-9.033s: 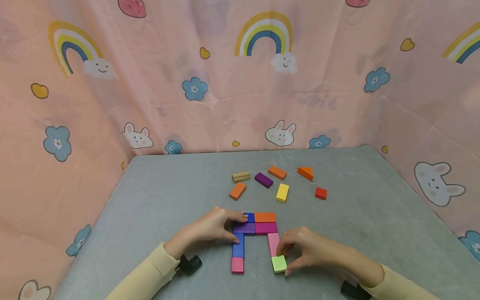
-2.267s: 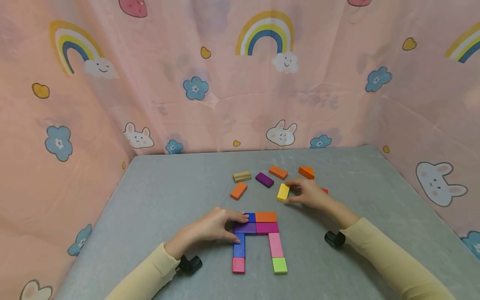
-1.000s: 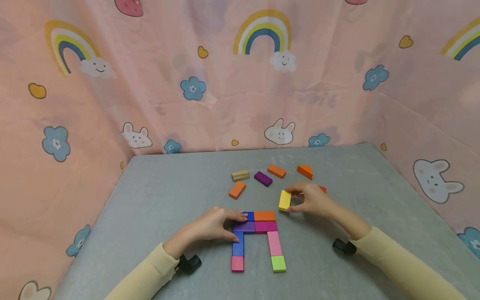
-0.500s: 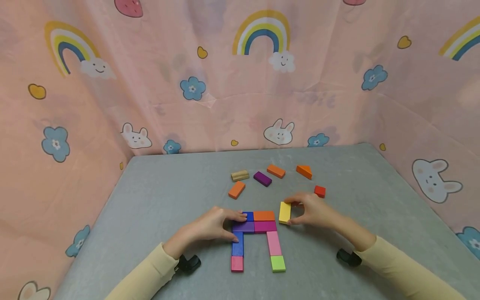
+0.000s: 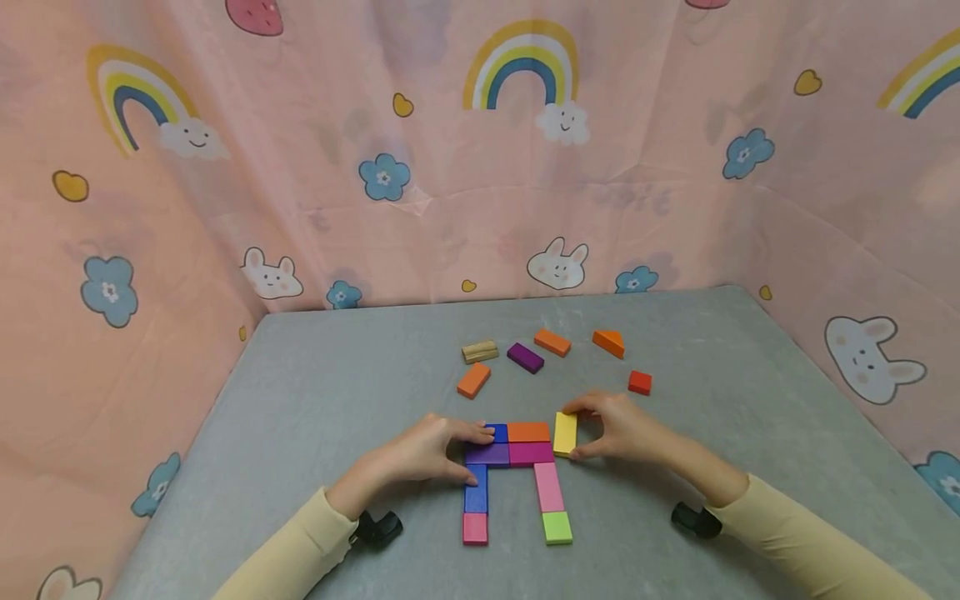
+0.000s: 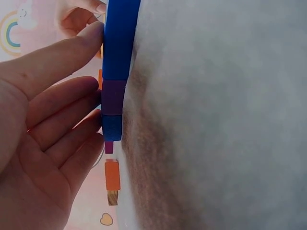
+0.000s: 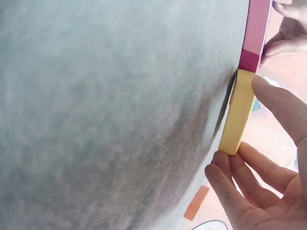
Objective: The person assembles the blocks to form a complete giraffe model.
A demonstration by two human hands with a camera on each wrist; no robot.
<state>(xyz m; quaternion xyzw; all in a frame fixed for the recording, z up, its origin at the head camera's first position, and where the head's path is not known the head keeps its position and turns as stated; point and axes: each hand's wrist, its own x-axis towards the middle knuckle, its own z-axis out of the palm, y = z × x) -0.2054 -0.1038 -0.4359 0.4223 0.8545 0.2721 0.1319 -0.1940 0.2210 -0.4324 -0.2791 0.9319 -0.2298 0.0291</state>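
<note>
My left hand rests its fingertips and thumb on the left side of a flat block figure. They touch a small blue block at the top and a longer blue block below the purple block. Between thumb and fingertips, my right hand pinches a yellow block by its two ends. That block stands lengthwise beside the right ends of the orange block and magenta block. Two legs end in a rose block and, under a pink block, a lime-green block.
Behind the figure lie an orange block, a wood-coloured block, a purple block, another orange block, an orange triangle and a red block. A patterned pink curtain hangs past the grey table's far edge.
My right hand left the lime-green block, took the yellow block from behind the figure, and brought it nearer to the figure's upper right side. My left hand has stayed in place.
</note>
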